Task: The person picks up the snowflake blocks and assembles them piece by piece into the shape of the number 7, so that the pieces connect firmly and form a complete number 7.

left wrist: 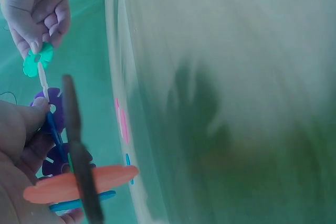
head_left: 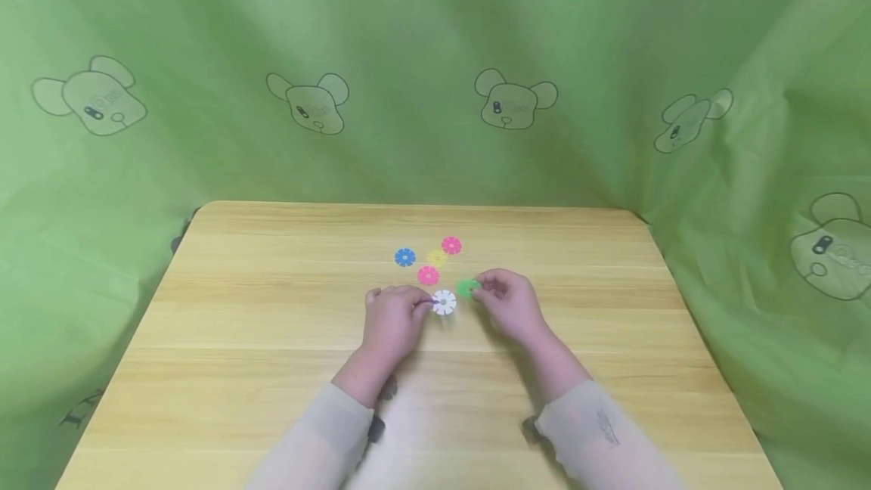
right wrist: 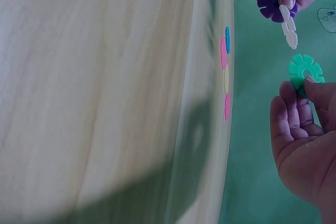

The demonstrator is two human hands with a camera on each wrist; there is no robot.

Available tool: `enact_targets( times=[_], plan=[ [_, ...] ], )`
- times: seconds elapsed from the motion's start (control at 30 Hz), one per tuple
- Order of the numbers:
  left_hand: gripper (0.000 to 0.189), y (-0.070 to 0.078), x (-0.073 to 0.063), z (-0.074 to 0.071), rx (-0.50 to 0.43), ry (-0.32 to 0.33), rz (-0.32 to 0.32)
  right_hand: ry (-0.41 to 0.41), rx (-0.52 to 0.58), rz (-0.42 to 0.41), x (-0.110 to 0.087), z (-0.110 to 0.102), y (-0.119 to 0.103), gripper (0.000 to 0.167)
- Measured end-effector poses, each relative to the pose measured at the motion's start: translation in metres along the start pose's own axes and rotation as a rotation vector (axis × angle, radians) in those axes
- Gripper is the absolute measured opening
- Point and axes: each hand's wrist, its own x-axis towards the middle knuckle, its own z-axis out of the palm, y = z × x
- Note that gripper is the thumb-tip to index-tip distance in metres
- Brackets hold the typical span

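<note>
Purple disc is pinched in L hand, w/ white disc joined just beyond that grip, & green disc is pinched by its rim in R hand, all prob. light, stiff plastic, best held at edge opp. the join.

L hand pinches a purple slotted plastic disc. Just above that disc: white plastic disc, edge-on, then R hand gripping a green notched plastic disc. Below it, orange plastic disc, edge-on; beside it, dark strip (blurred, can't ID). Right of it, pale wood-look tabletop w/ shadow.
</note>
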Motion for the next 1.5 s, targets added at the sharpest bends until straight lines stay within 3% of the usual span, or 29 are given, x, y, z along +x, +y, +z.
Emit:
enact_targets(
  times=[0.57, 1.03, 1.5],
  plan=[
    [0.008, 0.001, 0.0, 0.0, 0.006, 0.008, -0.01, -0.041, 0.019, -0.075, -0.006, 0.001, 0.005, 0.011],
    [0.006, 0.004, 0.001, 0.004, 0.005, 0.008, 0.004, -0.045, 0.03, -0.074, -0.01, 0.001, 0.005, 0.01],
    [0.006, 0.008, -0.002, -0.003, -0.054, 0.022, 0.024, -0.009, -0.017, -0.066, -0.017, 0.002, 0.002, 0.01]
  ],
)
